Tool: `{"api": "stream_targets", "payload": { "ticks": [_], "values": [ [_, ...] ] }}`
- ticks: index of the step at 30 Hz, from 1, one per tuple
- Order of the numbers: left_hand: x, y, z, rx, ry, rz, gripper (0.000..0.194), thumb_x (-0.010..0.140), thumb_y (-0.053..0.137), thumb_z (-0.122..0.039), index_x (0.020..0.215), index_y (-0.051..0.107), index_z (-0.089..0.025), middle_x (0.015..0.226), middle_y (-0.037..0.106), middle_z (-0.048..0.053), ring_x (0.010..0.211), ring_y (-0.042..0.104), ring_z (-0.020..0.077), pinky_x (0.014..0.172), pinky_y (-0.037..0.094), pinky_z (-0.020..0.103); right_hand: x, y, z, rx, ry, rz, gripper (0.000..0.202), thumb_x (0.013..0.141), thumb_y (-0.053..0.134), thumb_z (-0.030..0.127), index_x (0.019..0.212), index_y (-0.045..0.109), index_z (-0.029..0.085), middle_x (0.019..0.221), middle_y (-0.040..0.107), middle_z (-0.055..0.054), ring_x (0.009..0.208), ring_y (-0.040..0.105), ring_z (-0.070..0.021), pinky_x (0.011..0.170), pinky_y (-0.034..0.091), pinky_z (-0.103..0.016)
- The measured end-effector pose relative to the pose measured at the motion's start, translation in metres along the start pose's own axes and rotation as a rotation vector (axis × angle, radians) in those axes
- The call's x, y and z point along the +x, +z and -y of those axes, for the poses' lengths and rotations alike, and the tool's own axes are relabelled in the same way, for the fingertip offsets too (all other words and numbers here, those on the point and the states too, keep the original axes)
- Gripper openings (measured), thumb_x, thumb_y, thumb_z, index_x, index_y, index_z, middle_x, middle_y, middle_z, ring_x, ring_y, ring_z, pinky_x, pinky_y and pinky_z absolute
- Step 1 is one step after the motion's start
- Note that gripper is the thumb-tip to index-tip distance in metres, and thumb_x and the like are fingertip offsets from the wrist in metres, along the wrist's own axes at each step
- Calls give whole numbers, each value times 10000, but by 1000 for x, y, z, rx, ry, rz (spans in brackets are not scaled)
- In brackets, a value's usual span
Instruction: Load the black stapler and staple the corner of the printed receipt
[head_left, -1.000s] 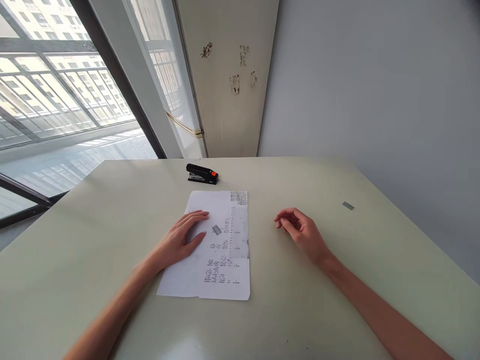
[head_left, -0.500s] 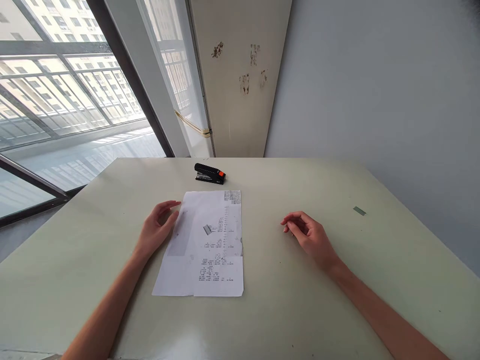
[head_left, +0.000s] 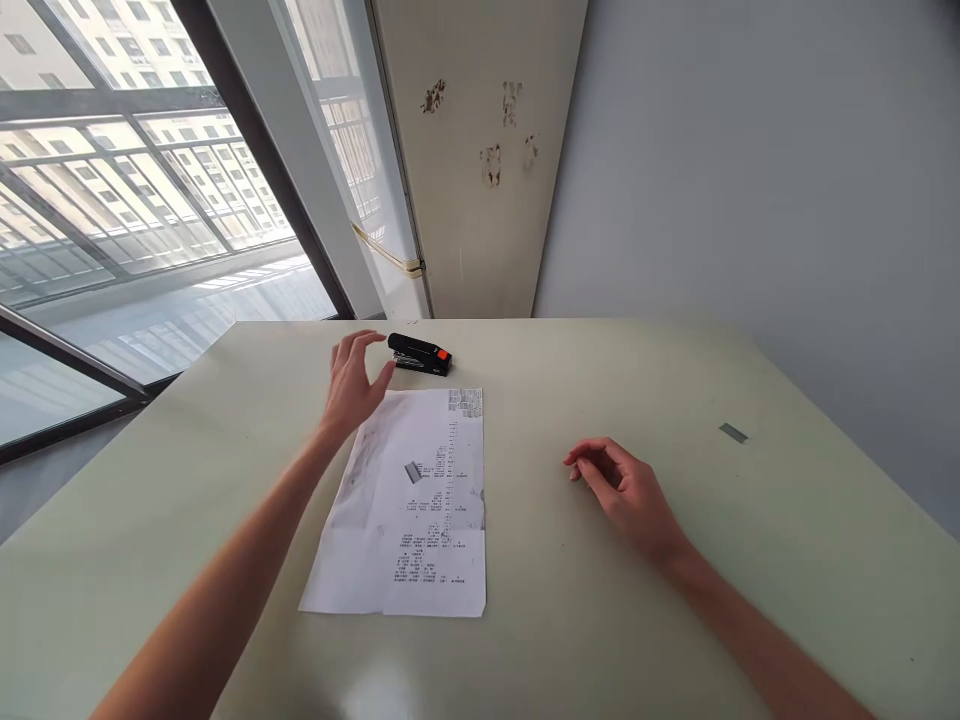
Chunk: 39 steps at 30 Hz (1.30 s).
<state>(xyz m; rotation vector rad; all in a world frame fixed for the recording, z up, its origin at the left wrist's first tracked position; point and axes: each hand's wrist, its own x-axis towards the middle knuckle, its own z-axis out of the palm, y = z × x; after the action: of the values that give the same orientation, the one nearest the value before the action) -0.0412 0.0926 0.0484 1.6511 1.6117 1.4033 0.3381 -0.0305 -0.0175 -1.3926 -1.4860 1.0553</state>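
Note:
A black stapler (head_left: 420, 355) with an orange-red patch lies near the far edge of the table. My left hand (head_left: 356, 380) is at its left end, thumb and fingers spread on either side; whether they touch it I cannot tell. Below this hand lies a printed sheet of paper (head_left: 427, 560), creased and slightly wrinkled at its left. On the sheet rests a small grey ridged strip (head_left: 413, 471), perhaps a row of staples. My right hand (head_left: 619, 490) rests on the table right of the paper, loosely curled and empty, a gap showing between thumb and fingers.
The pale table (head_left: 525, 640) runs up to a grey wall (head_left: 750, 170) on the right. A small grey-green strip (head_left: 733, 433) lies at the right. Behind the table stand a stained door panel (head_left: 480, 230) and, at the left, large windows (head_left: 150, 200).
My left hand has moved from the paper's left edge forward and right to the stapler, its fingers spreading. My right hand stays in place. The view has shifted slightly.

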Motion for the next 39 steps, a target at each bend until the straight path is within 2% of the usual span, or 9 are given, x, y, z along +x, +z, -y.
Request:
{"api": "stream_targets", "payload": {
  "ticks": [4,7,10,15,21,25,28,33,39],
  "values": [
    [54,10,-8,74,146,300,510,621,932,-134,1062,724,-281,1405,635,62,1527,294,337,1293,119,476,2,1,0,1,18,9,240,1008,559,474,984,680,268,977,740,-64,875,686,-239,728,540,-360],
    [82,15,-1,309,136,464,465,575,946,-143,968,740,-282,1123,732,62,1411,461,363,1266,188,458,3,1,1,10,21,20,253,1007,551,482,986,684,267,981,737,-71,883,686,-243,701,541,-349],
    [95,18,10,398,111,517,329,619,938,-245,884,745,-270,911,725,57,1131,644,345,1139,369,410,4,1,4,15,22,29,264,1004,548,488,981,684,263,977,735,-72,868,684,-237,670,536,-331],
    [92,14,13,527,124,522,321,735,846,-509,866,711,-248,822,699,49,877,661,301,901,468,375,3,1,7,31,14,30,260,1006,549,478,969,675,253,974,733,-59,843,676,-212,700,534,-318],
    [46,17,-17,627,268,470,435,967,580,-597,1188,637,-227,1118,722,89,921,651,280,827,452,369,4,2,5,67,-11,13,262,1002,551,472,978,672,241,996,734,-68,855,673,-210,730,533,-326],
    [-9,38,-51,621,476,503,425,1045,477,-596,1236,594,-235,1138,728,62,886,682,239,767,465,335,7,1,1,107,-4,-47,264,991,569,485,975,668,241,981,736,-71,856,675,-218,713,524,-333],
    [-49,59,-70,548,528,558,385,1057,477,-576,1220,587,-244,1080,735,34,805,683,204,709,466,315,10,0,0,139,-1,-145,260,984,585,490,994,655,240,981,736,-70,860,673,-215,740,529,-340],
    [-94,93,-80,462,539,641,326,1061,499,-537,1144,579,-232,989,718,25,771,678,190,669,462,305,13,-4,-1,186,18,-256,332,992,570,543,1127,618,243,1048,750,-83,925,695,-223,848,547,-381],
    [-115,118,-81,441,565,659,288,1059,525,-497,1123,578,-222,972,715,30,801,688,203,647,445,309,15,-4,-2,186,8,-247,359,994,565,578,1113,618,244,1077,747,-89,1009,701,-236,871,566,-377]
  ]
}}
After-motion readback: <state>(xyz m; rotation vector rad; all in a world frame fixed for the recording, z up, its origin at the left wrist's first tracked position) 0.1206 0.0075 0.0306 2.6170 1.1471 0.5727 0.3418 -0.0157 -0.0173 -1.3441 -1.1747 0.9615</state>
